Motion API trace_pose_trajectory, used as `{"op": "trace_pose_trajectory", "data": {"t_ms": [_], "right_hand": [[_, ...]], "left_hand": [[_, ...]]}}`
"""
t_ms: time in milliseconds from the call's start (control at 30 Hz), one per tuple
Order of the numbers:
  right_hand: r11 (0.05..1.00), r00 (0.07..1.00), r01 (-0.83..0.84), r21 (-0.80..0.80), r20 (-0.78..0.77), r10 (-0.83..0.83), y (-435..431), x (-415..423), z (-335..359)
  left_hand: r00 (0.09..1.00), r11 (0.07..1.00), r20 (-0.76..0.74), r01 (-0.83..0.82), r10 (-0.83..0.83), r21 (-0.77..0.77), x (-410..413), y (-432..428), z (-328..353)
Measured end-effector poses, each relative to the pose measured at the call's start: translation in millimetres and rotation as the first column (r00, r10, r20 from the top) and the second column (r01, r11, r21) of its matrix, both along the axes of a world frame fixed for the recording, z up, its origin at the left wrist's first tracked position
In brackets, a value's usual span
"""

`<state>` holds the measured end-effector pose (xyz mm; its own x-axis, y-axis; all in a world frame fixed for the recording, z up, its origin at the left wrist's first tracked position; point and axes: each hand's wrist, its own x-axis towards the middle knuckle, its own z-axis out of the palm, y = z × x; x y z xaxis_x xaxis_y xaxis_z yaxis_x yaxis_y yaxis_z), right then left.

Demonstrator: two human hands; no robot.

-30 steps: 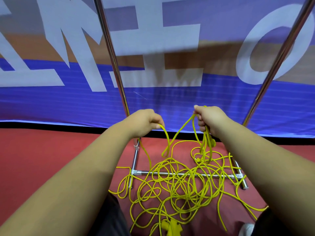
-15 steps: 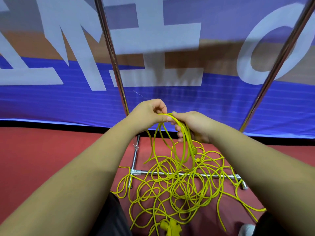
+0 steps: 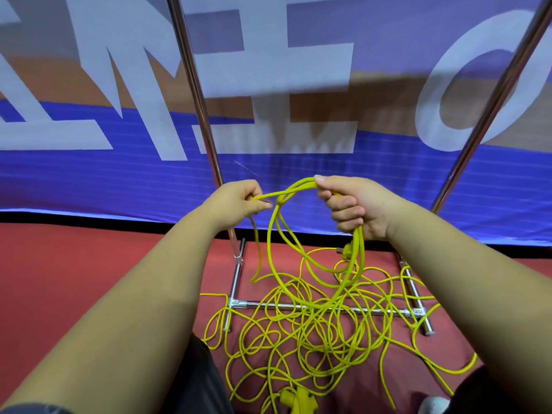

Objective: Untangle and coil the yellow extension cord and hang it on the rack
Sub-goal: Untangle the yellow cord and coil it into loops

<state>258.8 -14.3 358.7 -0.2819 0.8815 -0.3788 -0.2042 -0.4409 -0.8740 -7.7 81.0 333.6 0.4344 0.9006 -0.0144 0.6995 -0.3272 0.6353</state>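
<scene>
Our right hand (image 3: pixel 355 207) gripped loops of the thin yellow extension cord (image 3: pixel 360 243), left hand (image 3: pixel 236 201) pinched one strand; rest lay tangled over the base of the chrome tube rack (image 3: pixel 195 85). Blue banner (image 3: pixel 89 180): only a white O readable.

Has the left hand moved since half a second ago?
Yes. The left hand, pinching the cord, has moved left, closer to the rack's left pole, parting from the right hand.

Both posts of the rack (image 3: pixel 194 94) run out past the top edge. The cord (image 3: pixel 298 333) ends in a socket block (image 3: pixel 294 401) cut by the near edge, as is a pale shoe (image 3: pixel 433 406) at near right. The plug (image 3: pixel 346 252) is half hidden behind loops hanging from the right hand (image 3: pixel 355 204), whose curled fingers cover the gathered turns.
</scene>
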Motion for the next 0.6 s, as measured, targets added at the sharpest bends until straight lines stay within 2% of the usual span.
{"op": "trace_pose_trajectory", "data": {"t_ms": [133, 333, 433, 600], "right_hand": [[0.997, 0.991, 0.076, -0.003, -0.113, -0.076, -2.2, 12.0, -3.3], [0.981, 0.91, 0.192, -0.013, -0.372, -0.183, -0.3, 21.6, -3.6], [0.962, 0.824, 0.274, -0.006, -0.514, -0.238, -0.7, 38.9, 3.7], [0.878, 0.693, 0.477, -0.037, -0.599, -0.401, -2.0, 62.4, 5.4]], "left_hand": [[1.0, 0.997, -0.009, -0.018, 0.017, -0.074, -13.2, 12.1, -13.5], [0.955, 0.955, -0.291, -0.033, -0.057, -0.295, -18.9, 15.0, -44.6], [0.885, 0.954, -0.466, -0.129, -0.012, -0.27, -32.3, 15.5, -50.2], [0.806, 0.919, -0.585, -0.294, 0.092, -0.261, -44.7, 13.4, -52.2]]}}
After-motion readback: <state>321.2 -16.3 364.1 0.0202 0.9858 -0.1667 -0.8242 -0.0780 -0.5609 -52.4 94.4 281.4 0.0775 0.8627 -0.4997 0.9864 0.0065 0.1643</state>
